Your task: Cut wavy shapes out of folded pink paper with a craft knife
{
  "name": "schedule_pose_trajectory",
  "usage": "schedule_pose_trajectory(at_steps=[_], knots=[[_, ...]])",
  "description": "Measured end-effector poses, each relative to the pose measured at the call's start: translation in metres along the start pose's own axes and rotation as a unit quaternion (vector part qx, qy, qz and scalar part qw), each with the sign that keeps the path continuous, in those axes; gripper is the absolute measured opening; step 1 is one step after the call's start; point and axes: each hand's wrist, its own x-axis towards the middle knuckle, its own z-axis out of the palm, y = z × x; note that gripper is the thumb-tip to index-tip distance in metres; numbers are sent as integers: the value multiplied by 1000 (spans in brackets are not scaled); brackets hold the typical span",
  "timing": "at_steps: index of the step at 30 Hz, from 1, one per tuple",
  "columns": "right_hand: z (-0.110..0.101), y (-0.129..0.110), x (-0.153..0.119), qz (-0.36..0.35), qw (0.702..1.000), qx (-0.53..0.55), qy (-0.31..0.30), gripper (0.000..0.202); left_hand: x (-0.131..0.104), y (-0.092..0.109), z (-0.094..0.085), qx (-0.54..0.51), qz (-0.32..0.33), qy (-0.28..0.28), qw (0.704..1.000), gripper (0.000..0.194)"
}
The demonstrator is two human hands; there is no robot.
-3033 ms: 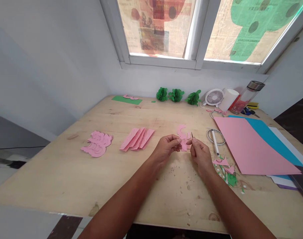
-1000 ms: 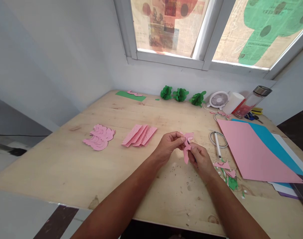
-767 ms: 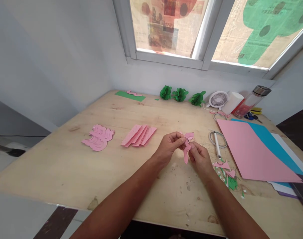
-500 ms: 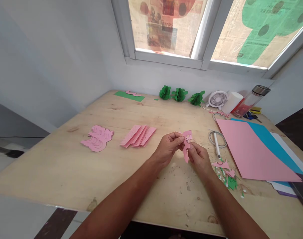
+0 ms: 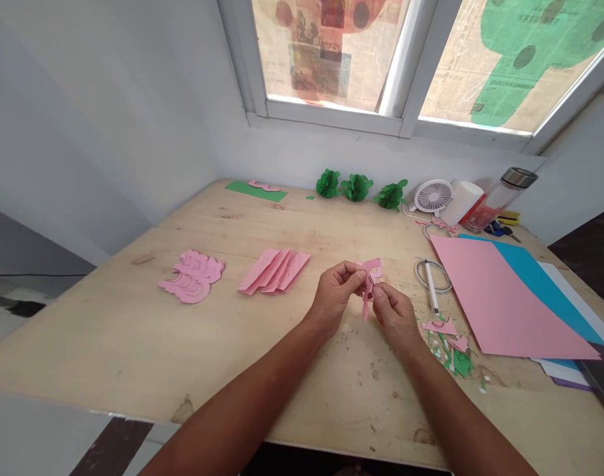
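Above the table in front of me I hold a pink paper cutout (image 5: pixel 374 264) with curved cut edges. My left hand (image 5: pixel 338 289) pinches its left side between thumb and fingers. My right hand (image 5: pixel 394 312) is closed on its right edge, close to the left fingertips. A narrow strip of the paper hangs below the fingers, and the middle of the piece is partly hidden by them. Left of my hands lie folded pink paper strips (image 5: pixel 274 271). Farther left is a pile of scalloped pink cutouts (image 5: pixel 193 276).
To the right are a white pen (image 5: pixel 431 287), paper scraps (image 5: pixel 461 362) and large pink sheets (image 5: pixel 505 297) over blue and white ones. Green paper figures (image 5: pixel 356 188), a small fan (image 5: pixel 433 196) and a glass bottle (image 5: pixel 500 198) stand along the back. A green strip (image 5: pixel 255 192) lies back left.
The pink cutout has turned and bent between my fingers, so its lower strip looks narrower. My right fingertips have shifted slightly left and up. The rest of the table looks the same.
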Motion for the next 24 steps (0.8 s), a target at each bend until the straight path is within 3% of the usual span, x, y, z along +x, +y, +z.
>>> schedule_pose_trajectory(at_steps=[24], knots=[[6, 5, -1, 7, 999, -12, 33, 35, -3, -9, 3, -18, -15, 41, 999, 16]])
